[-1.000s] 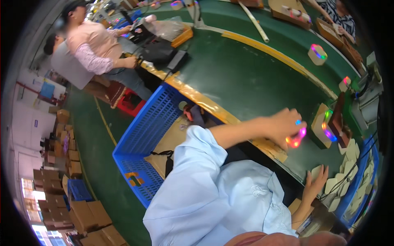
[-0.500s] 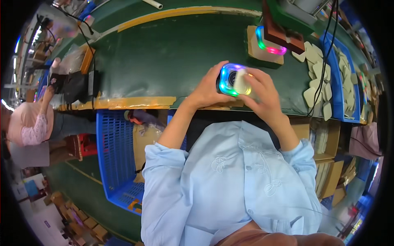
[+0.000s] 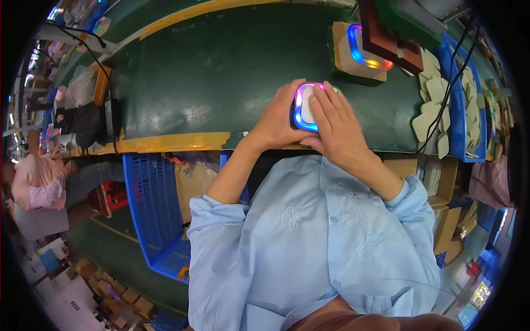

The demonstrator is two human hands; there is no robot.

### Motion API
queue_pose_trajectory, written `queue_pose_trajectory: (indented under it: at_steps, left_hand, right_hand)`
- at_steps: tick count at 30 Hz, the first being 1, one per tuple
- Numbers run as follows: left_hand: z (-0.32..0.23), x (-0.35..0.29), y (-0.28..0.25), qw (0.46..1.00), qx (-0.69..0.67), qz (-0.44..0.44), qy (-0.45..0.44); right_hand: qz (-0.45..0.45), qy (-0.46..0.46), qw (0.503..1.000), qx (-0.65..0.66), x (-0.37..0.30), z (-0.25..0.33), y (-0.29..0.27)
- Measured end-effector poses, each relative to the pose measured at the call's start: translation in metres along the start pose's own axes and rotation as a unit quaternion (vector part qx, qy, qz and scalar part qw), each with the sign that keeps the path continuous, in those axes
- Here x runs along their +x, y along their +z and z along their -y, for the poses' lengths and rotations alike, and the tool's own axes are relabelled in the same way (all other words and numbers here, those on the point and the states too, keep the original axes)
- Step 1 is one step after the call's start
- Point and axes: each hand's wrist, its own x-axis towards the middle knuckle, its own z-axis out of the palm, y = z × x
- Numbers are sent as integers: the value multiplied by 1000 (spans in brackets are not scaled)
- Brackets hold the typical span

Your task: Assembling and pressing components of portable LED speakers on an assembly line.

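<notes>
My left hand [image 3: 276,119] is wrapped round the left side of a small square light-up speaker [image 3: 298,110], its rim glowing blue, pink and purple. A pale square cover panel [image 3: 309,112] lies on its face, inside the glowing ring. Across that panel my right hand [image 3: 341,124] rests flat with its fingers stretched out, hiding much of it and the speaker's right side. The speaker is near the front edge of the green bench.
Beyond my hands, another glowing speaker [image 3: 358,58] sits in a holder beneath a brown press block [image 3: 389,44]. Loose pale panels [image 3: 433,94] lie at right beside a blue crate [image 3: 457,110]. Black cables [image 3: 450,88] hang there. A blue basket [image 3: 157,204] stands below the bench; a person [image 3: 41,185] sits far left.
The pale panel, held tilted in my right fingers before, now lies on the speaker's face. My right hand has flattened over it. The view has shifted slightly.
</notes>
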Motion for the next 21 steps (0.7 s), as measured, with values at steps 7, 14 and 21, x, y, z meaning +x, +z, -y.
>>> queue_pose_trajectory:
  at_steps: [7,14,21]
  left_hand:
    - [-24,-11,22,1000,-8,-12,-27]
    - [-37,83,30,997,-30,-74,4]
    - [-47,130,38,996,-20,-75,35]
  right_hand:
    - [-123,180,927,306,-57,-30,4]
    - [-253,377,755,473,-110,-50,-33]
    - [-368,342,786,359,-63,-132,-40]
